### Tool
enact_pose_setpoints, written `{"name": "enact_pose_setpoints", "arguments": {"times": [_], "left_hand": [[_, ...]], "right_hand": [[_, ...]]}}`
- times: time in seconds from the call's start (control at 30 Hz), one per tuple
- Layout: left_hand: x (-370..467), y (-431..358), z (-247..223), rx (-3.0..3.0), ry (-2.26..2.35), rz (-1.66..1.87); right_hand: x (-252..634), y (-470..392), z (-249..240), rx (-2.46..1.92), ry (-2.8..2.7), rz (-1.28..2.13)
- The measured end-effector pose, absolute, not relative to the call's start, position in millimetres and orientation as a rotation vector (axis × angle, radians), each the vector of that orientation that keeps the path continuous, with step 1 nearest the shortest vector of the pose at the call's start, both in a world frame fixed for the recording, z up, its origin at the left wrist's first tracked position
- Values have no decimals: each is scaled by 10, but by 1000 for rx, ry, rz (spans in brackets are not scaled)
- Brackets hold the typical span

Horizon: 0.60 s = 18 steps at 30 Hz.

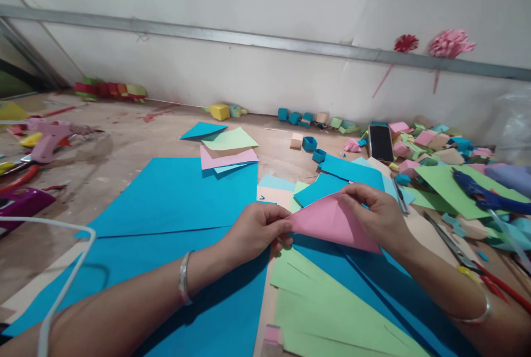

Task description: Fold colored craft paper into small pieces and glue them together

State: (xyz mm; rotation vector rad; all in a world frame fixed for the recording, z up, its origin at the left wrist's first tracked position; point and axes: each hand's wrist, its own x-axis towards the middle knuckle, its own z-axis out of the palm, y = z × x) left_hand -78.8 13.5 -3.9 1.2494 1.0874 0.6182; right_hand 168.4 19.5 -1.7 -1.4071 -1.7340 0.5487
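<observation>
A pink sheet of paper (332, 219), folded over, is held up between my two hands. My left hand (263, 230) pinches its left corner. At the upper right edge, my right hand (373, 210) grips it between thumb and fingers. Below the pink paper lie blue sheets (199, 263) and green sheets (323, 302). Blue paper pieces (352, 172) rest just behind my right hand. Farther back sits a small stack with a pink piece (228, 157), a light green piece (232, 138) and a blue piece (203, 129).
At right are a phone (380, 143), heaped paper pieces (431, 141), scissors (452, 243) and a blue glue gun (485, 194). A pink glue gun (47, 138) lies at left, near a purple tool (25, 205). A white cable (70, 277) crosses my left forearm. Paper flowers (450, 45) hang by the wall rail.
</observation>
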Motion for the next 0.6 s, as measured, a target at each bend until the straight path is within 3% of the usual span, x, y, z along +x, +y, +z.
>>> {"name": "enact_pose_setpoints", "arguments": {"times": [0.2, 0.4, 0.6], "left_hand": [[-777, 127, -24, 1236, 1086, 526], [-812, 117, -13, 1745, 1147, 666], [-796, 117, -103, 1756, 1128, 614]], "right_hand": [[1735, 221, 14, -1440, -1793, 540], [1768, 299, 11, -1471, -2064, 463], [1700, 284, -150, -1822, -2306, -199]]}}
